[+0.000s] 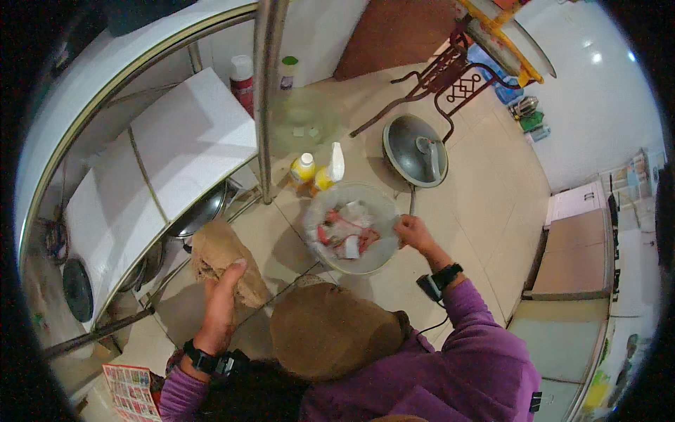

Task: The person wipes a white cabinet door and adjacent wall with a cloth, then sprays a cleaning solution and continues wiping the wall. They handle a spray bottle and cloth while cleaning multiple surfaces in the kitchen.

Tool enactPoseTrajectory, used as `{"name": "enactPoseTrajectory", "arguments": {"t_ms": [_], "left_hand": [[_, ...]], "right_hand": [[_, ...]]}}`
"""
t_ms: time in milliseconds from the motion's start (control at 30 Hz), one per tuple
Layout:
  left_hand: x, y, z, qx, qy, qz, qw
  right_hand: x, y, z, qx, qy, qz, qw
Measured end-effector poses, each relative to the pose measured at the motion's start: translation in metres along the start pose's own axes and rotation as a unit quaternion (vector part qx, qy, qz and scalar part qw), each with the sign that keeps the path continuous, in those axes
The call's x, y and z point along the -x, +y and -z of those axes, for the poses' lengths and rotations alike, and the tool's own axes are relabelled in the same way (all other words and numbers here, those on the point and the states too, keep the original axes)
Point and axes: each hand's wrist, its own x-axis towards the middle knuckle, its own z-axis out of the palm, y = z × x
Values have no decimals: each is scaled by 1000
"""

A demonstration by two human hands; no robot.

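My left hand (221,300) grips a folded brown cloth (227,256), held above the tiled floor beside a low white shelf. With its fingers closed on the rim, my right hand (414,232) holds the right side of a round waste bin (389,258). The bin seems lined with thin plastic. Inside it lie crumpled white and red scraps (348,229), blurred in places. Just behind the bin stand a yellow bottle with a white cap (302,168) and a yellow spray bottle with a white trigger head (332,169).
A metal post (266,105) rises at the left, by the white shelf (195,142) with a pan (203,211) beneath. A dark wok (403,145) and an ornate metal stand (453,84) occupy the far floor. Cabinets (572,253) line the right side. A printed sheet (132,390) lies lower left.
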Motion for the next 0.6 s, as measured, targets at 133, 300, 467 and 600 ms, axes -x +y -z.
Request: {"name": "enactPoseTrajectory", "arguments": {"t_ms": [133,300,467,600], "left_hand": [[5,1,2,-5,-25,-29,999],[14,11,0,-23,-49,-26,998],[22,26,-7,-13,-72,-83,994],[26,46,-13,-19,-89,-97,991]], "right_hand": [[-1,23,59,-12,-18,-47,999],[1,23,99,112,38,-164,979],[10,-65,68,515,221,8,828],[35,-196,-18,265,53,369,889]]}}
